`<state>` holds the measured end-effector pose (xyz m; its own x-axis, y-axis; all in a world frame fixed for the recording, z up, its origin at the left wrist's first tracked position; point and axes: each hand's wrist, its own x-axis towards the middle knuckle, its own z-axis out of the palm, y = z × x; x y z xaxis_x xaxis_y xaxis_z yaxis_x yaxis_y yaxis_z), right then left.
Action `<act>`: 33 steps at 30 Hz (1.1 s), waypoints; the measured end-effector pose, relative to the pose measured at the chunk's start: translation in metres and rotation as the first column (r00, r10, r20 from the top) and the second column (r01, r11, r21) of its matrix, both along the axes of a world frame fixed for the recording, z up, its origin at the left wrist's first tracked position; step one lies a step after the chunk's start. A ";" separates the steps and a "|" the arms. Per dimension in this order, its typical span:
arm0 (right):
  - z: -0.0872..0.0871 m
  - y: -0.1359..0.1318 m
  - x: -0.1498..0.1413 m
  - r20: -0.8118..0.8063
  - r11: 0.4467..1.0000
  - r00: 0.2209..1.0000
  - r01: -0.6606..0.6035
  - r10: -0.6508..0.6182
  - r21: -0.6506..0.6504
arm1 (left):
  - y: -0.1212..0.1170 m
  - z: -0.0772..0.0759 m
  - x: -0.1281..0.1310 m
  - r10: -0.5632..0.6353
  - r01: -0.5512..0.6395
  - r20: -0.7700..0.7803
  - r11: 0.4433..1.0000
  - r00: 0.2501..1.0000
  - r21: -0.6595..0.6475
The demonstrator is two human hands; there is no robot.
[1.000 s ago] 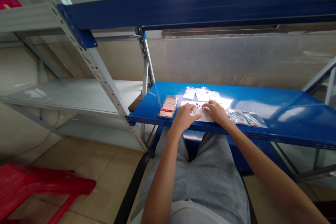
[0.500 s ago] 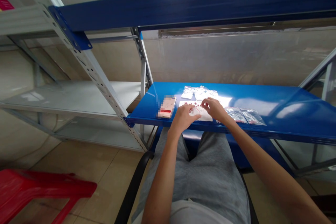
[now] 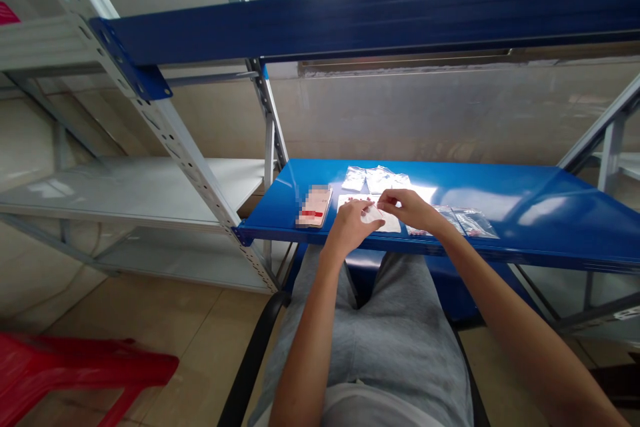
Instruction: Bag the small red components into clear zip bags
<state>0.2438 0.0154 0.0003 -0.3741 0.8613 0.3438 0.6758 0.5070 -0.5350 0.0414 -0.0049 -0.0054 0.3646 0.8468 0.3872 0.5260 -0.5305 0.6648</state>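
Observation:
A white sheet (image 3: 391,223) lies near the front edge of the blue shelf, with small dark-red bead-like pieces (image 3: 369,199) along its far side. My left hand (image 3: 351,223) rests on the sheet's left part, thumb and fingers apart. Over the middle of the sheet, my right hand (image 3: 409,209) has thumb and fingertips pinched together. Whatever is in that pinch is too small to make out. A thin reddish line shows on the sheet between the hands. Clear plastic bags (image 3: 379,179) lie just behind the sheet, and flat clear bags with reddish contents (image 3: 474,223) lie to its right.
A phone (image 3: 316,207), partly blurred out, lies left of the sheet. Overhead runs a blue beam (image 3: 350,23). A perforated grey post (image 3: 187,163) stands at left beside white shelves (image 3: 200,180). A red plastic stool (image 3: 100,363) is on the floor at lower left.
My right hand's pinched fingertips have come down and slightly left, closer to the left thumb. The left hand stays nearly in place. The whole view has shifted a little.

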 end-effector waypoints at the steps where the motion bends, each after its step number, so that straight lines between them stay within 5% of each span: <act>1: 0.000 0.000 0.000 0.005 1.000 1.000 0.006 -0.006 0.002 | 0.000 0.000 0.001 -0.006 0.006 0.006 1.000 1.000 -0.005; 22: -0.002 -0.003 -0.015 0.001 0.997 1.000 0.017 -0.017 0.078 | 0.002 -0.003 0.000 -0.027 0.029 0.055 0.999 0.998 -0.036; 33: -0.025 0.022 0.011 -0.018 0.947 0.951 0.310 -0.310 0.080 | 0.002 0.004 -0.010 0.089 -0.071 0.100 0.983 0.991 -0.172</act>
<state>0.2546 0.0374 -0.0250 -0.0911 0.9035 0.4187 0.8039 0.3149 -0.5046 0.0316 -0.0032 -0.0018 0.2579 0.9275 0.2706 0.4835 -0.3663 0.7950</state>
